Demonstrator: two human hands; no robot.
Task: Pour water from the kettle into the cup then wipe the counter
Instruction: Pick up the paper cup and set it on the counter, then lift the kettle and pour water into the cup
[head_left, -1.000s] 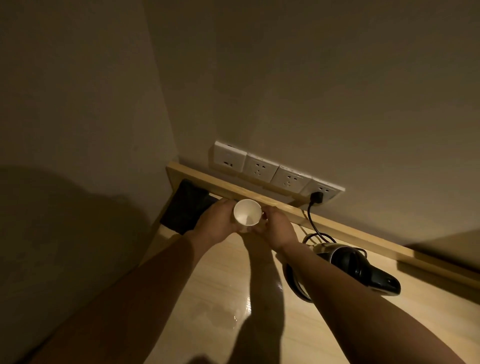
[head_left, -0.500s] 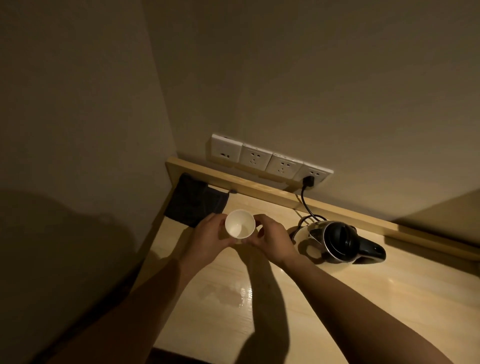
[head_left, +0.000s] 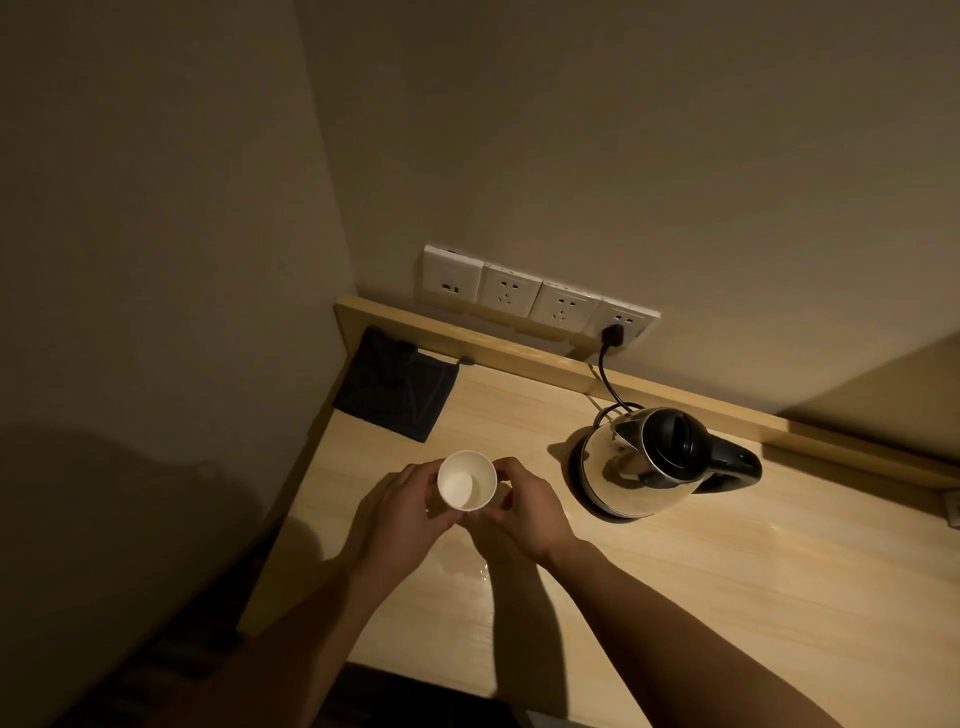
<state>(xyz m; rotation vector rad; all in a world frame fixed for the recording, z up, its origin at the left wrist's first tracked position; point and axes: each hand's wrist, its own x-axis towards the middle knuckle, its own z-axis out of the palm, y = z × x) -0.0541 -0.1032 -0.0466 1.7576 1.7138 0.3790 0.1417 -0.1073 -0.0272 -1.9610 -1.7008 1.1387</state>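
Wooden counter (head_left: 727, 597); cup (head_left: 466, 480) between both hands (head_left: 524, 512).

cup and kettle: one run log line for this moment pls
phase: pre-pour | left hand + right hand: holding cup | kettle: on counter, untouched

One cup (head_left: 466, 480), one kettle (head_left: 644, 462), one cloth (head_left: 395, 387), four sockets (head_left: 535, 299)

Over the last second both hands, left hand (head_left: 402, 512) and right hand (head_left: 524, 512), brought the white cup (head_left: 466, 479) back from just below the wall sockets (head_left: 535, 297) toward the near part of the counter (head_left: 727, 587). The cup now sits clear of the dark cloth (head_left: 395, 391). The kettle (head_left: 649, 462), partly hidden behind the right forearm a second ago, is now fully exposed.
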